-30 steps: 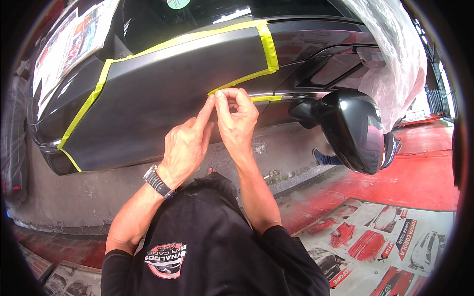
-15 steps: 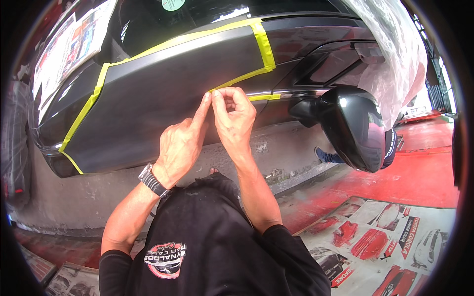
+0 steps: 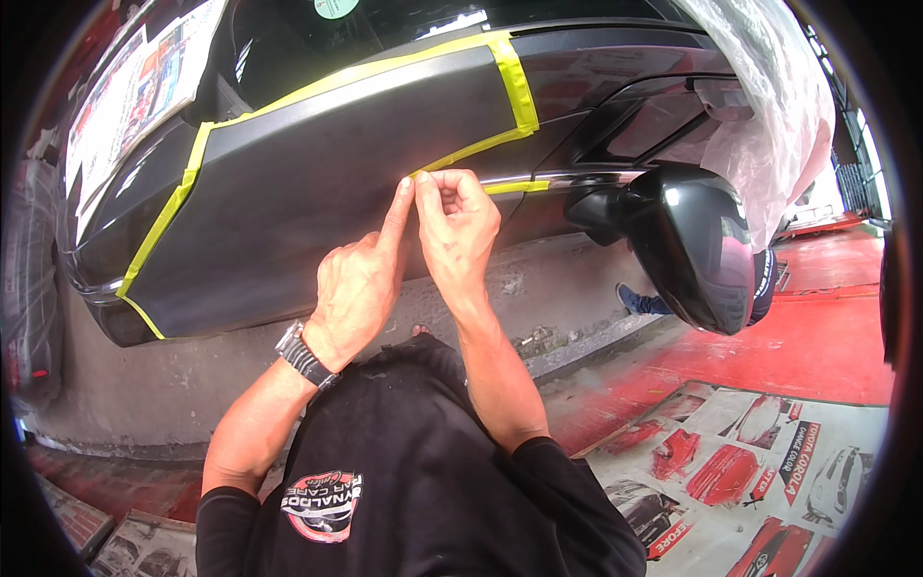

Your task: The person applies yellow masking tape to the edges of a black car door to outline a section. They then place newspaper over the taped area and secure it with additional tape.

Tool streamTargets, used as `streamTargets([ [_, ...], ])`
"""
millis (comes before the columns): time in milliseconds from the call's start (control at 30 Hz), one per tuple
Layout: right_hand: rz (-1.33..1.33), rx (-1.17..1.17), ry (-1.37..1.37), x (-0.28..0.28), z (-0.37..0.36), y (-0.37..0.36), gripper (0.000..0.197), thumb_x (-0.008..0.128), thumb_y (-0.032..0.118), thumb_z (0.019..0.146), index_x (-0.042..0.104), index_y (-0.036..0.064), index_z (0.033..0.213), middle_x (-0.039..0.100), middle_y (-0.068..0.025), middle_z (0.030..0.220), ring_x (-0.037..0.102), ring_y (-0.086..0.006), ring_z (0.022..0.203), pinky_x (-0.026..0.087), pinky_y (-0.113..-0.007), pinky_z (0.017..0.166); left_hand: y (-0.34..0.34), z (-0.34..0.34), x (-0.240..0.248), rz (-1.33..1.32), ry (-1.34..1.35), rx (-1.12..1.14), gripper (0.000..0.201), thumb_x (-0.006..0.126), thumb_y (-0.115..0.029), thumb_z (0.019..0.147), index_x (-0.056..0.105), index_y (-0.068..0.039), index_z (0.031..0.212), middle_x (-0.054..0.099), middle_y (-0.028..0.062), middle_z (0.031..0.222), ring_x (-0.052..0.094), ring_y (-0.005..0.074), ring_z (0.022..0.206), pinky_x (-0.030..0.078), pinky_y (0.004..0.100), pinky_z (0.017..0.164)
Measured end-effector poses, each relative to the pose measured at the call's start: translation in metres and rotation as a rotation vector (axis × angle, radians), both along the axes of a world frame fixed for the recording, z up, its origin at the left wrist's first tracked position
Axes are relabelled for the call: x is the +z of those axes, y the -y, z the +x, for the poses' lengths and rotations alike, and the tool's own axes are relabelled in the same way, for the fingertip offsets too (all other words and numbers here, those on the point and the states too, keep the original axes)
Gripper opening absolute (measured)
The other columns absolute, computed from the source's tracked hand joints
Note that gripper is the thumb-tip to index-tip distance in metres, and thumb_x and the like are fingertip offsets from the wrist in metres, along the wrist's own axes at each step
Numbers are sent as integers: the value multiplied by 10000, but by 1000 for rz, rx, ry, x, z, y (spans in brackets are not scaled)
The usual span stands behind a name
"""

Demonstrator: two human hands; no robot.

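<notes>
Head view looks like a taping step, right hand (image 3: 457, 240) seemingly pinching tape (image 3: 471, 152), left hand (image 3: 354, 288) loose, index out, next probably wants careful pressing

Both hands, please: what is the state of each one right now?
Left hand: partly open, index finger extended to the yellow tape.
Right hand: closed, pinching at the tape; exact grip hidden.

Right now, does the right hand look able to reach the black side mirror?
Probably yes: nothing visible blocks the way from the right hand to the black side mirror, though that hand is busy pinching at the yellow masking tape.
</notes>
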State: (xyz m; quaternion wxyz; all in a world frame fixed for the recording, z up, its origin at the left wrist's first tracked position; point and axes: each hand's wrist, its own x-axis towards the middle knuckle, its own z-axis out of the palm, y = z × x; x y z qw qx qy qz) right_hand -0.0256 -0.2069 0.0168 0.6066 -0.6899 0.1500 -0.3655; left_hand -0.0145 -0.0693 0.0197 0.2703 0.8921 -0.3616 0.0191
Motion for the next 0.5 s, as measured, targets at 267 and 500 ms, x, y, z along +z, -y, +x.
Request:
streamTargets([
  [267, 29, 2, 16, -2, 2, -1, 122, 733, 40, 961, 661, -28, 889, 689, -23, 755, 614, -51, 663, 516, -248, 611, 2, -1, -2, -31, 34, -4, 918, 665, -7, 857, 248, -94, 1670, 672, 147, 740, 676, 317, 583, 552, 442, 557],
  [500, 8, -12, 4, 0, 2, -1, 125, 733, 37, 955, 658, -28, 880, 690, -26, 749, 621, -54, 667, 519, -251, 616, 3, -2, -1, -45, 40, -4, 923, 663, 1, 847, 248, -82, 1667, 673, 149, 733, 676, 315, 580, 550, 441, 556],
])
